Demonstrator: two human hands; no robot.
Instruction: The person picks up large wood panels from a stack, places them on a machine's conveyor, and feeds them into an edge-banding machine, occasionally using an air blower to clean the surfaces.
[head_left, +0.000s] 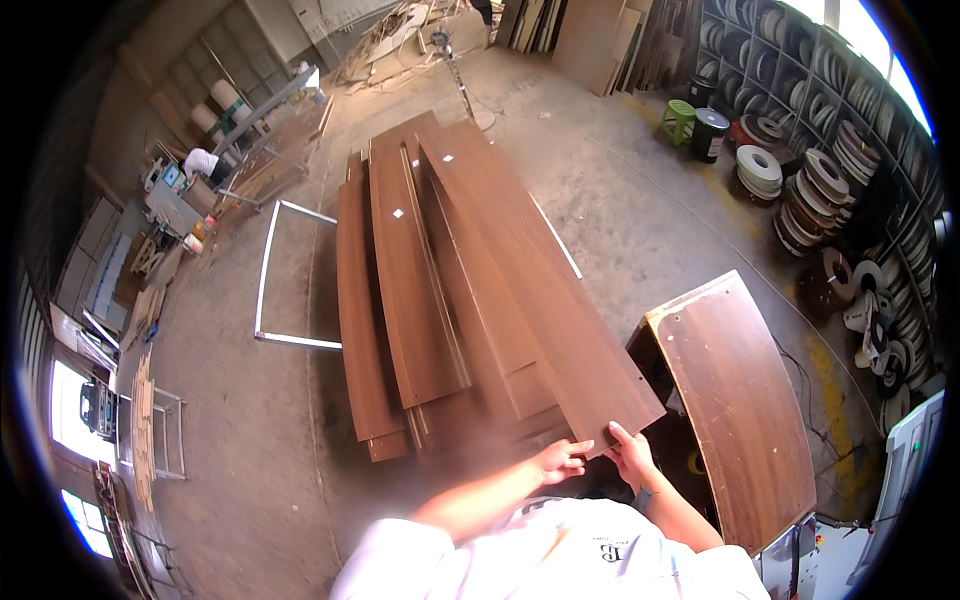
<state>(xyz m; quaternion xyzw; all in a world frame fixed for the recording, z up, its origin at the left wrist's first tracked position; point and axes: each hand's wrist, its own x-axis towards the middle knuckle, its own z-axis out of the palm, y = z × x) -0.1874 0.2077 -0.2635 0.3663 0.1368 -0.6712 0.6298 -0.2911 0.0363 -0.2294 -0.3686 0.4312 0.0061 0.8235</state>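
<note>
A long dark brown wooden board (540, 290) slants toward me over a stack of similar boards. My right hand (630, 457) is closed on its near end, thumb on top and fingers below the edge. At the same end's left corner is my left hand (562, 462), one finger lying along the corner and the others curled beneath it. Left of this board lie another wide brown board (415, 300) and a narrower one (360, 330). Small white square labels sit on two boards. The underside of the held end is hidden.
A brown-topped cabinet (740, 390) stands close at my right. White metal frame bars (263, 270) stick out left of the stack. Shelves of edge-band rolls (840, 90), stacked rolls (810, 200), a black bucket (710, 135) and a green stool (678, 120) line the right side. Another person (200, 163) bends far left.
</note>
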